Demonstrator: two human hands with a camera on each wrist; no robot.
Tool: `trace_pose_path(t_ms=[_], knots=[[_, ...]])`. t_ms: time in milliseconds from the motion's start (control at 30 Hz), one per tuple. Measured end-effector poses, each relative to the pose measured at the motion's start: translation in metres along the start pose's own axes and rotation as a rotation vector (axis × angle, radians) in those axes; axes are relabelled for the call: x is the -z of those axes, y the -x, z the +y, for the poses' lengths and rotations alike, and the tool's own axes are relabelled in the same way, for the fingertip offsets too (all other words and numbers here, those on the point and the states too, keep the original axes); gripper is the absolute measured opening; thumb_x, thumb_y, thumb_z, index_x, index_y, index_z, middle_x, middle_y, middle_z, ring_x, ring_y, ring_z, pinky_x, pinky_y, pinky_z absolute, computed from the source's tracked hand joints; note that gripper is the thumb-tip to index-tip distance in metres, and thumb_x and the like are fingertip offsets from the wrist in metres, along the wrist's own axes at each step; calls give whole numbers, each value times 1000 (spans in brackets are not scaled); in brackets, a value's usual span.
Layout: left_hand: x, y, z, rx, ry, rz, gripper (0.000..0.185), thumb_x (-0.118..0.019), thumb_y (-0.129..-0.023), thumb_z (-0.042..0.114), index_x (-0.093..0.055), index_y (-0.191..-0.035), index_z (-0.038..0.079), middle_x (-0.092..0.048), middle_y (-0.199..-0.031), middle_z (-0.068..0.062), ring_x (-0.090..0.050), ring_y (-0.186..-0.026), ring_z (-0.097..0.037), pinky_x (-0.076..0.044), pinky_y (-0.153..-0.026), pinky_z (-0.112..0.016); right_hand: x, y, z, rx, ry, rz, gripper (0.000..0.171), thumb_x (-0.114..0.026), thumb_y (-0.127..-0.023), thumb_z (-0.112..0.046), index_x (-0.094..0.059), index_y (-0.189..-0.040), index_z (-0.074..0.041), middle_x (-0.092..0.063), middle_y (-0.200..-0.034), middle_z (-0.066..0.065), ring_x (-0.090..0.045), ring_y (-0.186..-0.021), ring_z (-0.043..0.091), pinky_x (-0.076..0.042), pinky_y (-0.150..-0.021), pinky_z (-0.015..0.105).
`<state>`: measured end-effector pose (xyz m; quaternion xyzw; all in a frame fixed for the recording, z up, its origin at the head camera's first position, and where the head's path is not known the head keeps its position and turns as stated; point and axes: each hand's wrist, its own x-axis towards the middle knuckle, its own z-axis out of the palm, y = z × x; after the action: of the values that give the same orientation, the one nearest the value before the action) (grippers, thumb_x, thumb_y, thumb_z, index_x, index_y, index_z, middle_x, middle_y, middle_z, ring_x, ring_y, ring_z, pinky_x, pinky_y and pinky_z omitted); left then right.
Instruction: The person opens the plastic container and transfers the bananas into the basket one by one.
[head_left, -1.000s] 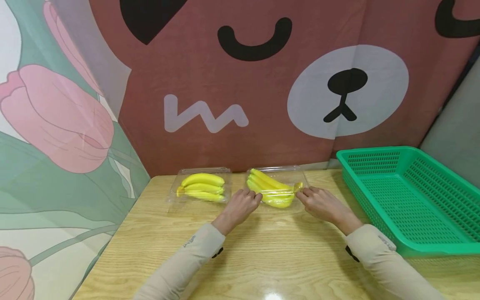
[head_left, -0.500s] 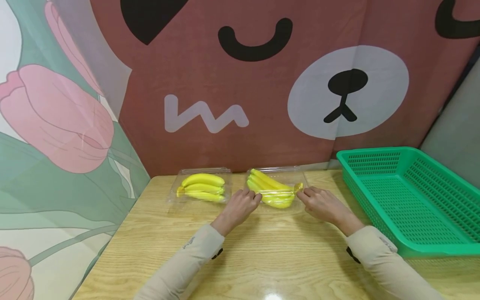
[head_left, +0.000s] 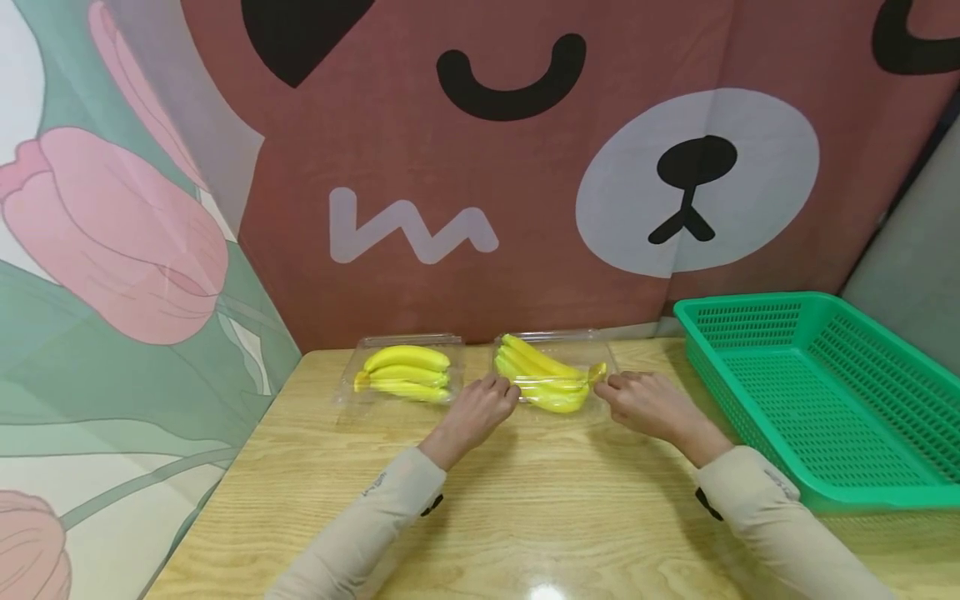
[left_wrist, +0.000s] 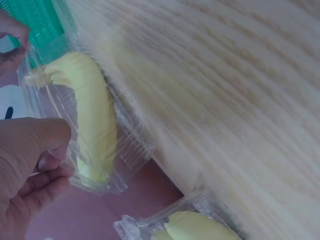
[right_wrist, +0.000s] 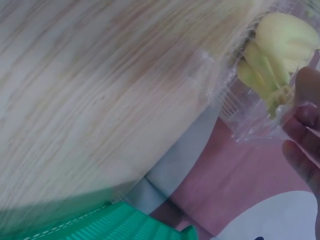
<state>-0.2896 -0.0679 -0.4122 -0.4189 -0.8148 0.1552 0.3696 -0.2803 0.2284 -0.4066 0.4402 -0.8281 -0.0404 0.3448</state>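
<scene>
A clear plastic clamshell box with a bunch of yellow bananas sits at the far middle of the wooden table. My left hand grips the box's left end, thumb and fingers curled on the plastic rim. At the other end my right hand grips the clear edge with its fingers. The left wrist view shows the bananas inside the box, and the right wrist view shows their stem end.
A second clamshell box of bananas lies just left of the held one, near the wall. A green perforated plastic basket stands at the table's right side. Printed fabric backdrops close off the back and the left.
</scene>
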Motion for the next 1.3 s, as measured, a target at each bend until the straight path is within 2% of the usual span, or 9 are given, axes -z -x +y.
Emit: trace_pose_path(t_ms=[167, 300, 600, 800, 1000, 1167, 1300], knots=[[2, 0, -1, 1, -3, -11, 13, -69, -86, -1, -63, -82, 10, -64, -83, -2, -58, -71, -15, -48, -54, -21, 1, -3, -3, -26, 30, -46, 27, -74, -69, 3, -61, -90, -6, -61, -73, 7, -56, -53, 21, -41, -37, 30], [3, -1, -1, -1, -4, -14, 13, -68, -87, 0, -62, -82, 10, -64, -83, -3, -58, -71, -15, -48, -55, -21, -2, -5, -5, -27, 35, -32, 30, -76, -66, 7, -62, -91, -3, -62, -75, 11, -57, -53, 23, -44, -38, 30], [4, -2, -1, 8, 5, -34, 12, -67, -89, 1, -62, -83, 9, -63, -81, -2, -57, -68, -15, -47, -54, -21, -9, -5, -8, -32, 36, 34, 31, -74, -64, 8, -59, -90, 1, -60, -72, 14, -57, -52, 26, -49, -44, 37], [2, -1, -2, 22, 25, 12, 11, -66, -88, 1, -61, -81, 9, -63, -78, -3, -56, -67, -15, -47, -53, -22, -9, -4, -8, 1, 36, 67, 34, -74, -62, 7, -58, -92, 2, -59, -73, 15, -57, -53, 27, -50, -46, 38], [3, 0, -4, 35, 30, 0, 9, -65, -91, 3, -62, -83, 7, -63, -80, -4, -55, -68, -15, -48, -55, -20, -7, -4, -7, 28, 35, 113, 31, -68, -62, 5, -56, -91, 3, -57, -72, 15, -57, -53, 28, -50, -47, 40], [5, -1, -5, 37, 25, 15, 9, -65, -90, 2, -61, -84, 7, -63, -81, -5, -55, -68, -16, -48, -56, -20, -6, -4, -6, 31, 19, 101, 31, -67, -63, 7, -56, -92, 3, -57, -72, 14, -57, -53, 27, -49, -45, 37], [5, -1, -7, 39, 27, 33, 9, -66, -90, 1, -62, -84, 7, -64, -82, -6, -55, -67, -16, -48, -56, -19, -4, -2, -3, 75, -3, 72, 25, -65, -66, 6, -57, -89, 0, -60, -75, 12, -58, -55, 24, -49, -45, 34]])
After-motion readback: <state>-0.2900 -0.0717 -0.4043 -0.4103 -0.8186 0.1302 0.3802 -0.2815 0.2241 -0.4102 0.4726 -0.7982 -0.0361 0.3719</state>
